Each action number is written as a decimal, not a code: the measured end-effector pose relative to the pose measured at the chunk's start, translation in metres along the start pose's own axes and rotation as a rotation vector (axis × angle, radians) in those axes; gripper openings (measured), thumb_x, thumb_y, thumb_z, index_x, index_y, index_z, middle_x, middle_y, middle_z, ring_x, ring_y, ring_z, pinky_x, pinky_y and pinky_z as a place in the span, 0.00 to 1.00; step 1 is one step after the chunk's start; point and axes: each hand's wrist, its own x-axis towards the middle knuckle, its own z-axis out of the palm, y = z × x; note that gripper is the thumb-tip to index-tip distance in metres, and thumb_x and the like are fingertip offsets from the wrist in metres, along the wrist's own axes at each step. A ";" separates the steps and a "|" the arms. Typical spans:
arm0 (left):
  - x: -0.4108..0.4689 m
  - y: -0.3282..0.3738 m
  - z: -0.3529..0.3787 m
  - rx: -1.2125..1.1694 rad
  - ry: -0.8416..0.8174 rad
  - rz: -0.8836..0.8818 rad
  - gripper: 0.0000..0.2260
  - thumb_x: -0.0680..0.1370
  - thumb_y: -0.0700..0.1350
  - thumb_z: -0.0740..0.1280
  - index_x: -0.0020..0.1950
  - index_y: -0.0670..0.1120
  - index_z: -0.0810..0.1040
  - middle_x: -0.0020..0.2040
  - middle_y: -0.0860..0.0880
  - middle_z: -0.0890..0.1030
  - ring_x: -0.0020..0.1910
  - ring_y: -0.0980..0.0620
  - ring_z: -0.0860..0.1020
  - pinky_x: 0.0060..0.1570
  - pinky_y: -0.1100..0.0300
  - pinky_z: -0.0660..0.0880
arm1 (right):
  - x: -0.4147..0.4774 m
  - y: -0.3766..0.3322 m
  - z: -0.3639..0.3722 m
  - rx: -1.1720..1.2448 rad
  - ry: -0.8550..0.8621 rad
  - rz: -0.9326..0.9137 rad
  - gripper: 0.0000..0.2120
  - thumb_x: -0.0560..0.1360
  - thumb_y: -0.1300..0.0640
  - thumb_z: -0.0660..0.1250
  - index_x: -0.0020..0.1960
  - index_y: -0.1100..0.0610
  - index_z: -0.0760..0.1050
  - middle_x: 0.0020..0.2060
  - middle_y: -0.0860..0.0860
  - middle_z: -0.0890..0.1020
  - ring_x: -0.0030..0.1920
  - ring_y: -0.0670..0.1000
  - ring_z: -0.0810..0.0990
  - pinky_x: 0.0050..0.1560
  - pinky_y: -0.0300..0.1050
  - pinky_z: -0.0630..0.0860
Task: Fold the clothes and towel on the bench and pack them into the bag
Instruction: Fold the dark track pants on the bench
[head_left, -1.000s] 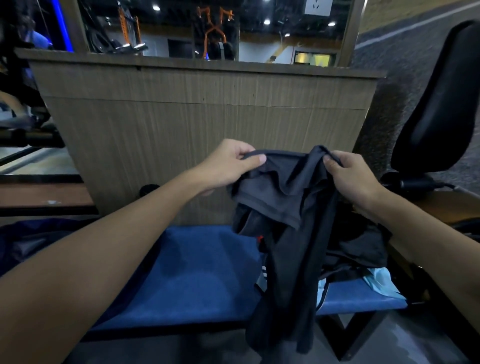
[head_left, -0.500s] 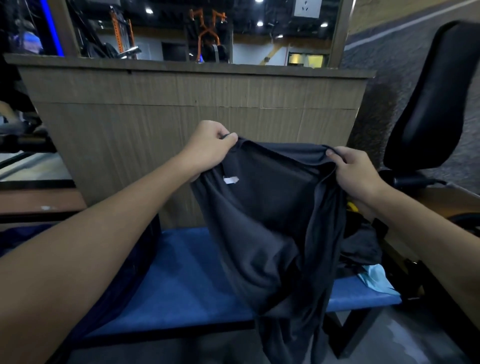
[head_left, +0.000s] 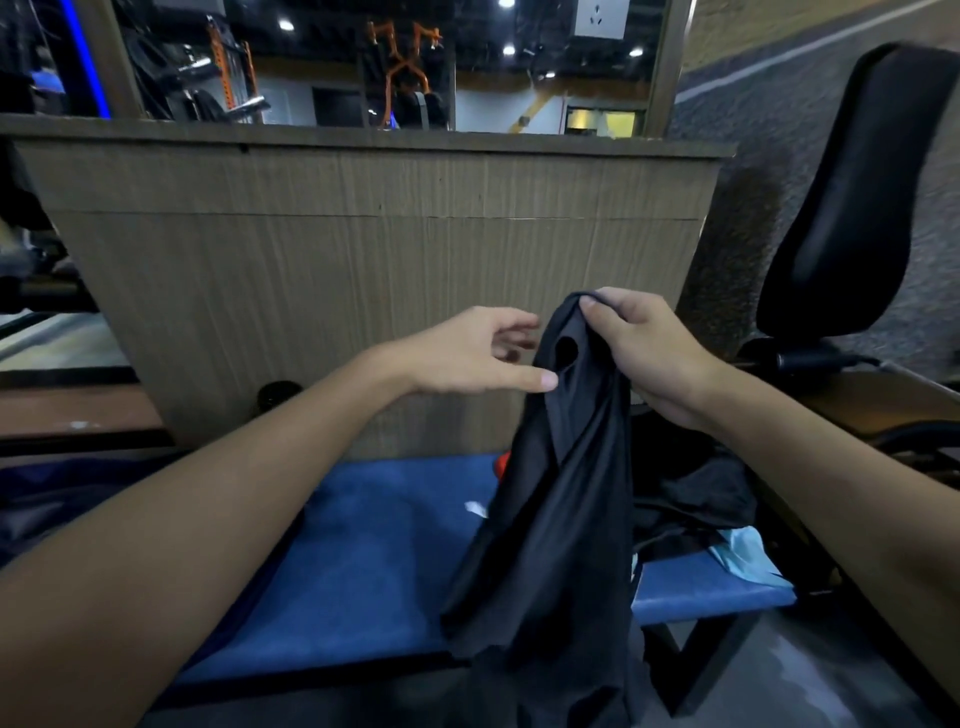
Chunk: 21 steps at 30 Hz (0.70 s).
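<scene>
A dark shirt (head_left: 556, 519) hangs bunched in the air over the blue padded bench (head_left: 363, 561). My right hand (head_left: 649, 358) grips its top edge, fingers curled round the cloth. My left hand (head_left: 483, 356) is just left of the shirt, fingers spread and relaxed, thumb tip touching the fabric without holding it. A pile of dark clothes (head_left: 691, 499) lies on the bench's right end, with a light blue towel (head_left: 743, 556) sticking out at the right edge. A dark blue bag (head_left: 31, 509) shows at the far left, partly hidden by my left arm.
A wooden partition (head_left: 363, 270) rises right behind the bench with a mirror above it. A black padded seat back of a gym machine (head_left: 852, 208) stands at the right. Grey floor lies below the bench's front edge.
My left hand has let go of the shirt and opened. The shirt, spread between both hands before, now hangs gathered from my right hand alone.
</scene>
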 end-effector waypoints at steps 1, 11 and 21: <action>0.001 -0.001 0.006 -0.061 -0.030 0.021 0.27 0.74 0.47 0.75 0.71 0.45 0.72 0.62 0.54 0.80 0.61 0.62 0.78 0.61 0.66 0.74 | 0.000 -0.001 0.001 0.005 -0.001 -0.005 0.14 0.83 0.58 0.58 0.52 0.66 0.78 0.50 0.65 0.83 0.46 0.54 0.81 0.57 0.58 0.77; 0.010 0.012 0.001 -0.362 0.425 0.107 0.07 0.81 0.37 0.65 0.51 0.43 0.83 0.52 0.41 0.85 0.54 0.43 0.83 0.58 0.45 0.77 | -0.012 0.030 -0.010 0.084 -0.165 0.092 0.18 0.71 0.50 0.74 0.56 0.56 0.76 0.49 0.56 0.83 0.45 0.50 0.81 0.43 0.47 0.76; -0.003 -0.015 -0.036 0.088 0.356 -0.039 0.23 0.76 0.36 0.70 0.70 0.45 0.71 0.61 0.50 0.78 0.59 0.52 0.78 0.54 0.63 0.75 | -0.020 0.059 0.001 -0.056 -0.047 0.108 0.11 0.80 0.58 0.65 0.39 0.57 0.72 0.34 0.50 0.79 0.33 0.42 0.75 0.33 0.37 0.70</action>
